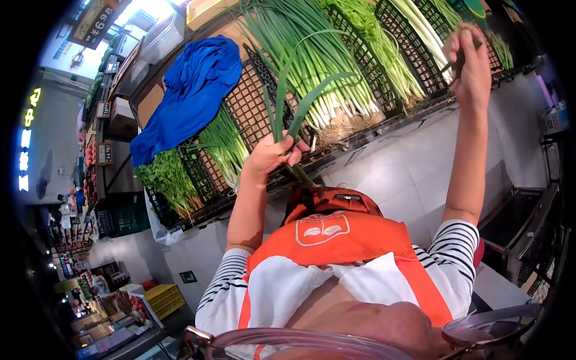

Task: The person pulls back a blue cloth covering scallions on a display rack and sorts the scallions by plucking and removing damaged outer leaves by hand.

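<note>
My left hand [278, 153] is closed round a green onion [298, 117]. Its long green leaves fan upward from the fist, and its stem shows below the fingers. My right hand [472, 66] is raised at the upper right, fingers wrapped round a small dark flat object [459, 65] with a thin point; its kind is not clear. Between the hands lies a large pile of green onions [336, 78] with white stems and roots toward me. To the left of my left hand are thinner chives [225, 144] and leafy green herbs [168, 180].
Black plastic crates [255, 99] divide the display. A blue cloth [195, 78] covers part of its left side. Celery-like greens [384, 51] and pale leeks [423, 36] lie farther right. A yellow crate [164, 300] stands at lower left, and dark racks [522, 216] at right.
</note>
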`<control>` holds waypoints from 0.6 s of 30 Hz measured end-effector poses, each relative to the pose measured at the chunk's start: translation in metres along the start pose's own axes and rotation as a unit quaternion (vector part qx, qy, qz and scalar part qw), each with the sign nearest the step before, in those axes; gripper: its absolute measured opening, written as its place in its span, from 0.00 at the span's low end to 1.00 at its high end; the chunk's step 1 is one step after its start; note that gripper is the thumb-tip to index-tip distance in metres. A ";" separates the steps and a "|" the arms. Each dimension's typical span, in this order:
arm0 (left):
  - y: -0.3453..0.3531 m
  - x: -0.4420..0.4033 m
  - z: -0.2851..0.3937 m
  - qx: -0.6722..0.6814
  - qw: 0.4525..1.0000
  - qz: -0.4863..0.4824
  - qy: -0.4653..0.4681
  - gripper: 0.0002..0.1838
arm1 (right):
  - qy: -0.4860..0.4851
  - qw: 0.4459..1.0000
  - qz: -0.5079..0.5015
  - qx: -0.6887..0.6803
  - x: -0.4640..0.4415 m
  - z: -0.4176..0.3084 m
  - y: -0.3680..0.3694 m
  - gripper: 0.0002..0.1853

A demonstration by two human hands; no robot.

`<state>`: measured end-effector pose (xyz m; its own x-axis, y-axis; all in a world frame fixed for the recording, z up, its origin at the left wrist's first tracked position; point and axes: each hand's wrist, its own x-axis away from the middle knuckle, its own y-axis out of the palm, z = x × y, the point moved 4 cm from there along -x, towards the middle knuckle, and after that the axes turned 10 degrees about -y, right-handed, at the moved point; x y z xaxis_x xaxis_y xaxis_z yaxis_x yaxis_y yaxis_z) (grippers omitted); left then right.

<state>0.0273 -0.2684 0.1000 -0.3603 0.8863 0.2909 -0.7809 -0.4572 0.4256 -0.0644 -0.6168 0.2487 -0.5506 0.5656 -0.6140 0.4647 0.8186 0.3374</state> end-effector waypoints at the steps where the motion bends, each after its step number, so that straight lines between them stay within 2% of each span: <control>1: -0.002 0.003 0.001 0.043 0.999 0.003 0.010 0.19 | 0.024 1.000 0.012 0.010 0.006 0.011 -0.007 0.12; 6: -0.019 0.016 0.003 0.016 0.995 -0.085 0.050 0.18 | 0.201 0.977 0.061 -0.045 0.047 0.060 -0.023 0.13; 10: -0.024 0.021 0.003 0.038 0.990 -0.119 0.060 0.17 | 0.247 0.962 0.090 -0.071 0.058 0.073 -0.018 0.10; 13: -0.028 0.022 0.000 0.046 0.985 -0.146 0.078 0.15 | 0.257 0.966 -0.004 0.005 0.056 0.079 -0.011 0.11; 16: -0.027 0.022 -0.002 0.054 0.984 -0.149 0.084 0.15 | 0.272 0.958 -0.086 0.016 0.059 0.087 0.014 0.19; 18: -0.026 0.020 -0.003 0.050 0.983 -0.156 0.083 0.15 | 0.243 0.946 -0.184 0.114 0.055 0.087 0.038 0.21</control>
<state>0.0392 -0.2381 0.0926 -0.1964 0.9805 -0.0084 -0.8153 -0.1585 0.5569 -0.0167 -0.5636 0.1650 -0.9316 0.2718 -0.2415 0.2877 0.9572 -0.0325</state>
